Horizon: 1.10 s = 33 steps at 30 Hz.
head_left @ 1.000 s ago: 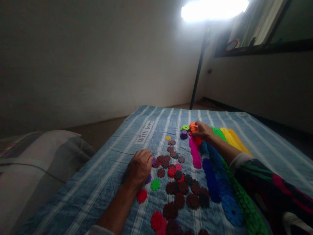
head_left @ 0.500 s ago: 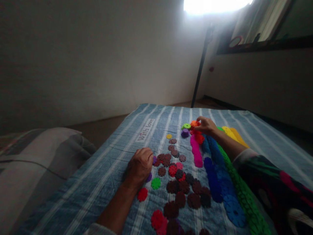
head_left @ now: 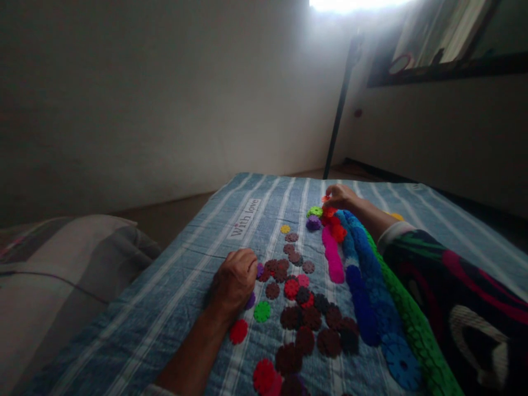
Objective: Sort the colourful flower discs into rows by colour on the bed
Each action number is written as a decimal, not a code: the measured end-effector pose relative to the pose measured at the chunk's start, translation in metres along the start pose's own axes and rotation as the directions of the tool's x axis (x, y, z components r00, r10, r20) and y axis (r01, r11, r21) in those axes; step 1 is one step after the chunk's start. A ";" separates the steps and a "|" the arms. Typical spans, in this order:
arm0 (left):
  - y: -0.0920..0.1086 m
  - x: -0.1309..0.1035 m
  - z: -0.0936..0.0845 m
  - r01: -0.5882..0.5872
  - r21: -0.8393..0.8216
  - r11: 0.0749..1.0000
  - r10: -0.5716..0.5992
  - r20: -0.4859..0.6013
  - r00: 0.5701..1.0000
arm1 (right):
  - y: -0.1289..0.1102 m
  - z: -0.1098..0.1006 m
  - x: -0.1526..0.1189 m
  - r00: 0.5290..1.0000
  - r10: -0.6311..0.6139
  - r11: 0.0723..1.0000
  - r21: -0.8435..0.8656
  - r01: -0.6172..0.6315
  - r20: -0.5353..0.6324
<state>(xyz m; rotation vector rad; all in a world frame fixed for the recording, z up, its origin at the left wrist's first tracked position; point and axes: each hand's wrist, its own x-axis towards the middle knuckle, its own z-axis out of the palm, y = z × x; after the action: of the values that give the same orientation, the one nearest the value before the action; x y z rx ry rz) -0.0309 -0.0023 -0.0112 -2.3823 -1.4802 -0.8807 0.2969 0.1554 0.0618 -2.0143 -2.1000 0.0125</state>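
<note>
My left hand (head_left: 237, 276) rests closed on the striped blue cloth (head_left: 198, 269), beside purple discs (head_left: 249, 300); whatever its fingers hold is hidden. At the far end, my right hand (head_left: 339, 195) pinches an orange disc (head_left: 325, 198) just behind a light green disc (head_left: 315, 211). Red discs (head_left: 338, 233) lie just in front of that hand. Overlapping rows of discs run toward me: pink (head_left: 333, 258), dark blue (head_left: 362, 308), lighter blue (head_left: 385, 308) and green (head_left: 416, 324). Brown discs (head_left: 311, 317) are scattered over the middle, with a green disc (head_left: 262, 312) near my left wrist.
A lamp stand (head_left: 340, 110) rises behind the far edge under a bright light. The right forearm crosses above the yellow discs (head_left: 396, 216). A pale draped cloth (head_left: 82, 264) bulges at the left. Walls stand behind and to the right.
My right hand has moved a little farther away and to the left, with an orange disc at its fingertips. The right sleeve now covers more of the yellow row. My left hand stays in place.
</note>
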 end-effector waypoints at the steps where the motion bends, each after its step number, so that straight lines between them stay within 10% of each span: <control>1: 0.000 0.000 0.000 0.000 -0.003 1.000 0.000 -0.005 1.000 | 0.000 0.000 0.001 1.000 0.000 1.000 -0.001 0.000 0.008; 33: 0.001 0.001 -0.003 0.001 -0.028 1.000 0.000 0.015 1.000 | -0.007 -0.023 0.005 0.972 -0.002 0.996 0.084 -0.018 0.236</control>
<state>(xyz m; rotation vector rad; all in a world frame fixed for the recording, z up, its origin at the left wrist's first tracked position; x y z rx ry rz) -0.0305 -0.0030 -0.0080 -2.4138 -1.4839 -0.8908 0.2939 0.1560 0.0858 -2.0583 -2.1867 0.3551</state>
